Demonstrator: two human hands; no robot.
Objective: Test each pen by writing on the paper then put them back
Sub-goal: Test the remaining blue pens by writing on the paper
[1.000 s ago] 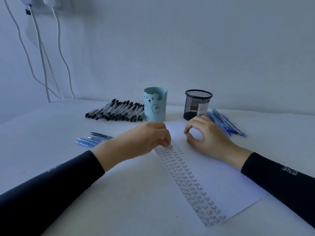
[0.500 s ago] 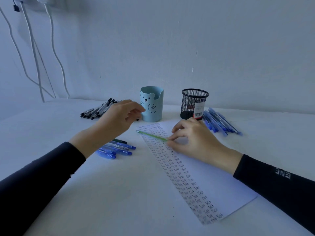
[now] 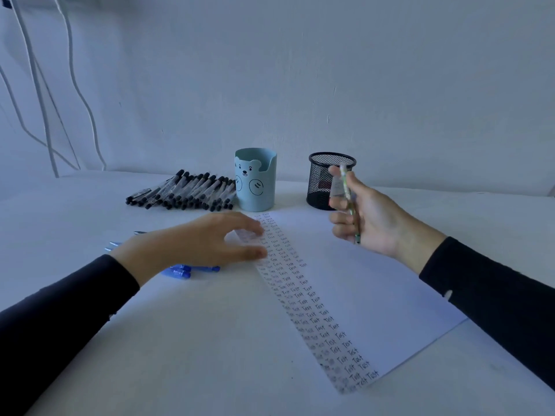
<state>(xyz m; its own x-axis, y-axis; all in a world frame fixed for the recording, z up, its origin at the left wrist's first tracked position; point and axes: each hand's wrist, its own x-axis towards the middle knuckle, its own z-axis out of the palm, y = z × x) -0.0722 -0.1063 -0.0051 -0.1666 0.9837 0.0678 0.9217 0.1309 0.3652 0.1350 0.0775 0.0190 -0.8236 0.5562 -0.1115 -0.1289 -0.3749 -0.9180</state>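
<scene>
White cables (image 3: pixel 39 115) hang down the wall at far left. On the pale matte surface (image 3: pixel 210 340) below lies a tidy row of black-capped pens (image 3: pixel 183 190) with clear barrels, slim and hard-shelled. Nearer, a few blue pens (image 3: pixel 192 270) lie partly hidden under the left hand (image 3: pixel 195 244). That hand holds nothing; its fingers (image 3: pixel 249 226) are spread and nearly straight, their tips on the left edge of the paper (image 3: pixel 360 280), apparently steadying it. The sheet is thin, limp and light, and would likely slide on this smooth top unless pinned flat like this. Its left strip is packed with rows of the word "Test".

Behind the sheet stands a smooth pale-blue bear cup (image 3: pixel 255 180) with a notched rim, then a black wire-mesh cup (image 3: pixel 326 181) — rigid and see-through.

The green pen (image 3: pixel 348 199) is lifted clear of the paper, in front of the mesh cup, held roughly upright. The right hand (image 3: pixel 369 217) has its fingers (image 3: pixel 341 219) curled round the barrel, thumb near the top. The pen should be light, stiff and a little slick — best pinched low on the barrel, close to the tip, for writing.
</scene>
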